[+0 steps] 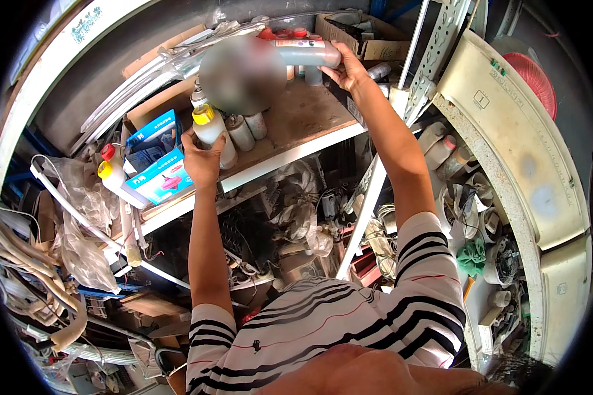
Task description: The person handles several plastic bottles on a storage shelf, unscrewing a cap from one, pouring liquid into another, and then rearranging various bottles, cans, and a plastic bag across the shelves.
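Note:
My left hand (203, 158) is closed round a white plastic bottle (209, 126) with a yellow cap, at the front edge of the shelf. Farther back and to the right, my right hand (350, 68) grips the end of a grey cylindrical bottle (313, 55), which is held sideways and has a pale label. A blurred patch hides its other end. Beside the yellow-capped bottle stand two grey cans (241, 133). Just behind it is a bottle with a metallic-looking top (198, 96). A blue-and-white box (159, 176) sits left of my left hand.
Brown shelf board (310, 108) has a white metal front edge. Red-capped bottles (299, 33) and a cardboard box (381, 47) stand at the back. A perforated upright (438, 49) rises at right. Plastic bags (89, 217) hang at left; cables and scrap crowd the space below.

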Available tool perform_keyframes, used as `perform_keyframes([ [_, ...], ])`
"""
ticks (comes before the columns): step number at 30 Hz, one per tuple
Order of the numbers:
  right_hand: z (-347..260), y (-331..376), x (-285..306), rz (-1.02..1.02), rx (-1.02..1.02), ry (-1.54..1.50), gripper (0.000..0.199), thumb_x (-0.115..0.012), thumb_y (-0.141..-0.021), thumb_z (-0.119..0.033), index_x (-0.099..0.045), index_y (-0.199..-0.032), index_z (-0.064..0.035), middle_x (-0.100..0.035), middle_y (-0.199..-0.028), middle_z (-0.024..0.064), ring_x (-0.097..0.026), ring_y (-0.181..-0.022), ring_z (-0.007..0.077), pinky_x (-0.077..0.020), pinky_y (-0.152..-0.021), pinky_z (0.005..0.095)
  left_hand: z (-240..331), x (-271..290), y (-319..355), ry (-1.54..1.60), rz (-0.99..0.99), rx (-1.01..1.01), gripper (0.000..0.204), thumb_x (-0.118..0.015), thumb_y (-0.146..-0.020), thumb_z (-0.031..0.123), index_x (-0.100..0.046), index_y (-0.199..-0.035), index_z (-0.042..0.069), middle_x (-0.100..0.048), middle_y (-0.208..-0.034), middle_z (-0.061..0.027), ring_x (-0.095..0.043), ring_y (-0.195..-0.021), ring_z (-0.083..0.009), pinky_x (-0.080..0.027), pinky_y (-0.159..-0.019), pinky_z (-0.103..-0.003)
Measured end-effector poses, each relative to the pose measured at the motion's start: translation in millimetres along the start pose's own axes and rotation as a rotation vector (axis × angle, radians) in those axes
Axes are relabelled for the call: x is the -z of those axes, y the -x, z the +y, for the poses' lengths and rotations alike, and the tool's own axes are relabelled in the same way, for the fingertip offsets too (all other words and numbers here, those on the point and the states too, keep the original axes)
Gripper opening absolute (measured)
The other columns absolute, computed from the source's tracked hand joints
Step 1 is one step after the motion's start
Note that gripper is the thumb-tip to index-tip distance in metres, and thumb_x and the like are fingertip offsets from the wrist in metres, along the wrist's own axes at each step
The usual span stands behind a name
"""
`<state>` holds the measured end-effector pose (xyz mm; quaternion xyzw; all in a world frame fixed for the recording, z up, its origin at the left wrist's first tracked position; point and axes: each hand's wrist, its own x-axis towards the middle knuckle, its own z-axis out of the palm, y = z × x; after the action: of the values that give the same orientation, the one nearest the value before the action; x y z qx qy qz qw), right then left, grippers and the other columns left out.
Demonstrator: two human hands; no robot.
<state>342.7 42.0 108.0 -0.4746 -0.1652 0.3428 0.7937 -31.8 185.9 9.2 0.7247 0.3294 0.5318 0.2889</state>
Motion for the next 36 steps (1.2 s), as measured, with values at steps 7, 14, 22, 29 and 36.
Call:
perform_keyframes([
  [7, -6, 10, -13, 0.024, 0.017, 0.004, 0.069, -0.084, -0.077, -0.044, -0.06, -0.125, 0.0, -0.06, -0.121, 0.0179, -0.069, -0.1, 0.0321, -0.0665, -0.079, 0.0345, 0, 0, 0, -0.034, 0.041, -0.007, 0.062, -0.091, -0.074, 0.029, -0.057, -0.12, 0.004, -0.074, -0.107, -0.0146, -0.073, -0.097, -0.0246, -0.056, -0.084, -0.036],
  [14, -10, -2, -41, 0.187, 0.338, 0.66, 0.076, -0.086, -0.065, -0.054, -0.068, -0.125, -0.0121, -0.071, -0.118, 0.0126, -0.068, -0.11, 0.025, -0.06, -0.085, 0.0352, 2, 1, 1, -0.056, 0.039, -0.017, 0.065, -0.091, -0.075, 0.031, -0.055, -0.122, 0.004, -0.074, -0.109, -0.0161, -0.073, -0.1, -0.0243, -0.056, -0.087, -0.036],
  [22, 22, -47, -89, 0.195, 0.637, 1.442, 0.087, -0.084, -0.061, -0.058, -0.064, -0.129, -0.0087, -0.071, -0.12, 0.0166, -0.068, -0.111, 0.0322, -0.0517, -0.097, 0.0391, 5, 1, 3, 0.0, 0.05, -0.014, 0.061, -0.091, -0.074, 0.025, -0.057, -0.12, 0.005, -0.073, -0.111, -0.0149, -0.072, -0.101, -0.0254, -0.056, -0.087, -0.037],
  [29, 61, -79, -116, 0.172, 0.61, 1.486, 0.087, -0.086, -0.064, -0.042, -0.046, -0.133, -0.0078, -0.07, -0.12, 0.0121, -0.067, -0.114, 0.0307, -0.053, -0.097, 0.0404, 3, 0, 2, 0.009, 0.07, 0.0, 0.064, -0.091, -0.069, 0.025, -0.057, -0.12, 0.008, -0.072, -0.109, -0.0162, -0.071, -0.1, -0.0345, -0.056, -0.084, -0.041],
  [36, 66, -101, -124, 0.105, 0.439, 1.426, 0.106, -0.085, -0.06, -0.052, -0.04, -0.144, -0.0035, -0.066, -0.13, 0.0153, -0.065, -0.118, 0.0319, -0.0508, -0.101, 0.0385, 4, 0, 1, -0.047, 0.09, -0.027, 0.065, -0.091, -0.069, 0.026, -0.057, -0.122, 0.008, -0.071, -0.111, -0.0174, -0.07, -0.101, -0.035, -0.056, -0.085, -0.042],
])
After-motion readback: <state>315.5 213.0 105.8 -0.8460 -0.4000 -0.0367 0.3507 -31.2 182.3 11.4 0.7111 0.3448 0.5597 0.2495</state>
